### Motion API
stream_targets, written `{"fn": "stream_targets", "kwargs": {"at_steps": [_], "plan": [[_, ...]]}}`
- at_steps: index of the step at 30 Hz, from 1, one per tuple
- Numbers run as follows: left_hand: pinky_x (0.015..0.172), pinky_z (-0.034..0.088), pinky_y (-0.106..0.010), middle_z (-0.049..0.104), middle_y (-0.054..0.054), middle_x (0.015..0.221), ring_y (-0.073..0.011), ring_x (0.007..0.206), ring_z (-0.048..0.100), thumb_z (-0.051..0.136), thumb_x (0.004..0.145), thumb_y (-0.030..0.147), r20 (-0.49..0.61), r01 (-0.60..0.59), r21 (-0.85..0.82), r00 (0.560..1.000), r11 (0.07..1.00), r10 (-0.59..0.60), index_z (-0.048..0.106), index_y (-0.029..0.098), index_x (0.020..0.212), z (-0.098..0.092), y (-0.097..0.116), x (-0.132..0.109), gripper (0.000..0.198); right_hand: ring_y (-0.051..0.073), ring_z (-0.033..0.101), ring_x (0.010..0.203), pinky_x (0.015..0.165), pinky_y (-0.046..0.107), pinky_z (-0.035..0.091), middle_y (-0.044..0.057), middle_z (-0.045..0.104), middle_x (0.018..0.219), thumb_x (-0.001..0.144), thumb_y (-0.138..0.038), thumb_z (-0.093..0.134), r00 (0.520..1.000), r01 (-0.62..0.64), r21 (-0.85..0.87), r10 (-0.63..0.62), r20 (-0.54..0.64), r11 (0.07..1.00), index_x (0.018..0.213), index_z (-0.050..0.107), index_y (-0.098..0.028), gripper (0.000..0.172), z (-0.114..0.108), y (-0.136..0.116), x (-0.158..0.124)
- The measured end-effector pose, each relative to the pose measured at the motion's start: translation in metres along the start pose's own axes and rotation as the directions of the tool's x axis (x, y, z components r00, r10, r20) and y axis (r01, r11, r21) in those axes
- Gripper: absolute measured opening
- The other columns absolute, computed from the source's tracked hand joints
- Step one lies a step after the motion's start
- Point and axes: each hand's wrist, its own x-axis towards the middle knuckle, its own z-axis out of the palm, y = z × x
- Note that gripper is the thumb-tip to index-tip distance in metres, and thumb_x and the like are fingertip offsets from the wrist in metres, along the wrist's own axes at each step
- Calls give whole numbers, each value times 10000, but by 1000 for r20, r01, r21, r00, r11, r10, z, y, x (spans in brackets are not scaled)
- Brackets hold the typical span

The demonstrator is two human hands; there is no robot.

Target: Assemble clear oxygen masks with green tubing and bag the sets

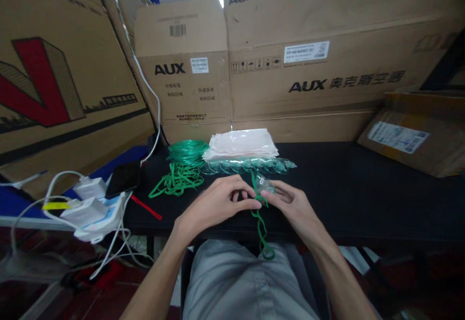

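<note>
Over the front part of the black table, my left hand (pixel 227 199) pinches a green cord (pixel 260 225) between thumb and fingers. The cord loops between my two hands, and its loose end hangs down over my lap. My right hand (pixel 290 201), fingers closed, holds a small clear plastic piece (pixel 265 184) beside the cord. Behind my hands lies a row of clear discs (pixel 247 166). Left of them are a tangled heap of green cord (pixel 178 179) and a coil of green tubing (pixel 187 150).
White sheets (pixel 241 143) lie behind the discs. At the left are a power strip (pixel 100 216) with white cables, a black phone (pixel 123 178) and a red strap (pixel 146 207). Cardboard boxes (pixel 308 87) wall the back; a smaller box (pixel 417 131) stands at the right.
</note>
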Motion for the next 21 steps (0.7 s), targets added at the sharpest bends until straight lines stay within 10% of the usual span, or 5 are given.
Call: {"fn": "stream_targets", "kwargs": {"at_steps": [11, 21], "plan": [[684, 424, -246, 708, 0, 830, -156, 745, 617, 657, 911, 447, -95, 98, 50, 991, 994, -93, 767, 231, 897, -17, -21, -4, 242, 275, 700, 1054, 907, 375, 568, 85, 754, 1116, 813, -444, 796, 996, 70, 109, -64, -59, 992, 1122, 734, -203, 397, -11, 6, 0], [642, 483, -243, 725, -3, 705, -166, 661, 664, 684, 864, 483, -162, 188, -264, 958, 946, -236, 764, 203, 876, 25, -13, 10, 291, 256, 692, 1102, 974, 369, 553, 56, 742, 1173, 728, -357, 869, 996, 92, 23, -92, 6, 996, 1136, 705, -238, 455, -6, 7, -1]]}}
